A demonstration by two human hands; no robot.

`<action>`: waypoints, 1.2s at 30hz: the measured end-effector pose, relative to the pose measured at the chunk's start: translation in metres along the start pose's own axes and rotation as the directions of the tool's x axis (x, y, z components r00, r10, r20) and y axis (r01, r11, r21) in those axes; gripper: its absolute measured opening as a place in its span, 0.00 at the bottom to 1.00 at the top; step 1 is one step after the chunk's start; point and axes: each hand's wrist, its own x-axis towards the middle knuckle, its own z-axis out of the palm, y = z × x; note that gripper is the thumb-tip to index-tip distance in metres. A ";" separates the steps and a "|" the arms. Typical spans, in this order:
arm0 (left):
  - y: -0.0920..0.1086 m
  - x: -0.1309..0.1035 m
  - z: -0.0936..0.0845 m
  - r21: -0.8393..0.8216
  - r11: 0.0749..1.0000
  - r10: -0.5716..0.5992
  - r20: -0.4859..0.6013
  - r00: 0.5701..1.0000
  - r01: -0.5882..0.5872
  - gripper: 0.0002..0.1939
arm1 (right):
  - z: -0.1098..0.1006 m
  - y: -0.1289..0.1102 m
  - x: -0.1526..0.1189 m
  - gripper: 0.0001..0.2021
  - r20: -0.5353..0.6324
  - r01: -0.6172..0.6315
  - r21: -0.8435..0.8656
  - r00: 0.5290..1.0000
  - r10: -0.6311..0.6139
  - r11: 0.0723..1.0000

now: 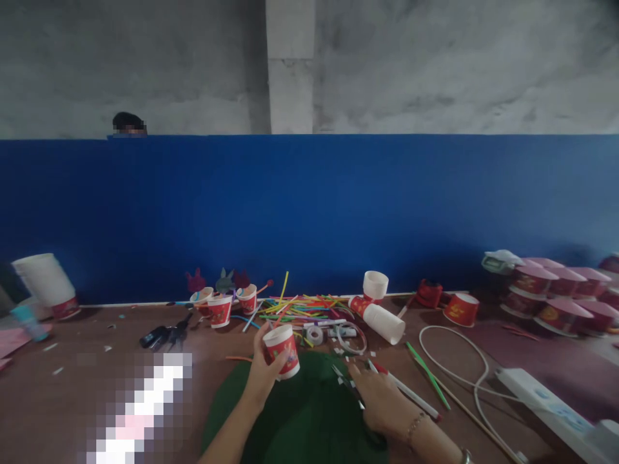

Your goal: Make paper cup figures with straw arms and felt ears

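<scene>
A small white paper cup (282, 352) with a red printed band is in my left hand (264, 370). The fingers wrap its side, and its open mouth tilts up. My right hand (384, 398) reaches low over the table with fingers stretched forward, fingertips near small white scraps. Scissors (344, 380) lie just left of that hand; their handles are partly hidden beneath it. Right beside the hand lies a white pen with a red end (411, 394). A dark green round mat (300, 419) spreads under both hands.
Several colourful sticks (304, 306) lie in a pile behind the mat, near a tape roll (314, 334). Decorated cups (220, 310) stand left; stacked white cups (384, 322) lie right. A power strip (546, 403) with a white cable and red tubs (563, 316) occupy the right side.
</scene>
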 end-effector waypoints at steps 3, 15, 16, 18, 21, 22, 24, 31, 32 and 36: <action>0.007 -0.004 0.000 -0.003 0.998 -0.055 0.028 0.998 0.055 0.37 | -0.006 -0.006 0.000 0.35 0.069 -0.007 -0.003 0.998 0.007 1.000; 0.006 -0.003 -0.002 0.273 0.958 0.047 0.153 0.987 -0.088 0.21 | -0.001 -0.012 0.040 0.35 -0.072 0.112 0.881 0.992 -0.104 0.460; 0.006 -0.004 -0.003 0.303 0.946 0.054 0.195 0.979 -0.113 0.21 | 0.002 -0.017 0.042 0.35 -0.095 0.131 0.938 0.987 -0.126 0.322; 0.006 -0.007 -0.003 0.347 0.925 0.060 0.272 0.960 -0.156 0.21 | 0.009 -0.029 0.046 0.37 -0.176 0.192 0.969 0.978 -0.110 0.154; 0.008 -0.010 -0.003 0.384 0.893 0.074 0.393 0.917 -0.236 0.22 | 0.023 -0.046 0.053 0.37 -0.327 0.336 0.933 0.941 -0.089 0.127; 0.009 -0.011 -0.003 0.392 0.878 0.094 0.424 0.901 -0.276 0.21 | 0.029 -0.050 0.056 0.34 -0.376 0.385 0.913 0.923 -0.089 0.134; 0.009 -0.012 -0.002 0.406 0.834 0.169 0.457 0.873 -0.374 0.20 | 0.039 -0.057 0.061 0.28 -0.442 0.448 0.880 0.894 -0.072 0.157; 0.006 -0.012 0.002 0.554 0.698 0.237 0.420 0.876 -0.455 0.08 | 0.049 -0.056 0.057 0.23 -0.531 0.516 0.793 0.846 -0.049 0.324; 0.007 -0.011 0.002 0.560 0.697 0.242 0.405 0.882 -0.448 0.10 | 0.048 -0.053 0.054 0.23 -0.527 0.503 0.783 0.849 -0.040 0.366; 0.007 -0.009 -0.001 0.555 0.710 0.269 0.356 0.895 -0.433 0.10 | 0.041 -0.042 0.040 0.20 -0.529 0.468 0.700 0.847 -0.048 0.540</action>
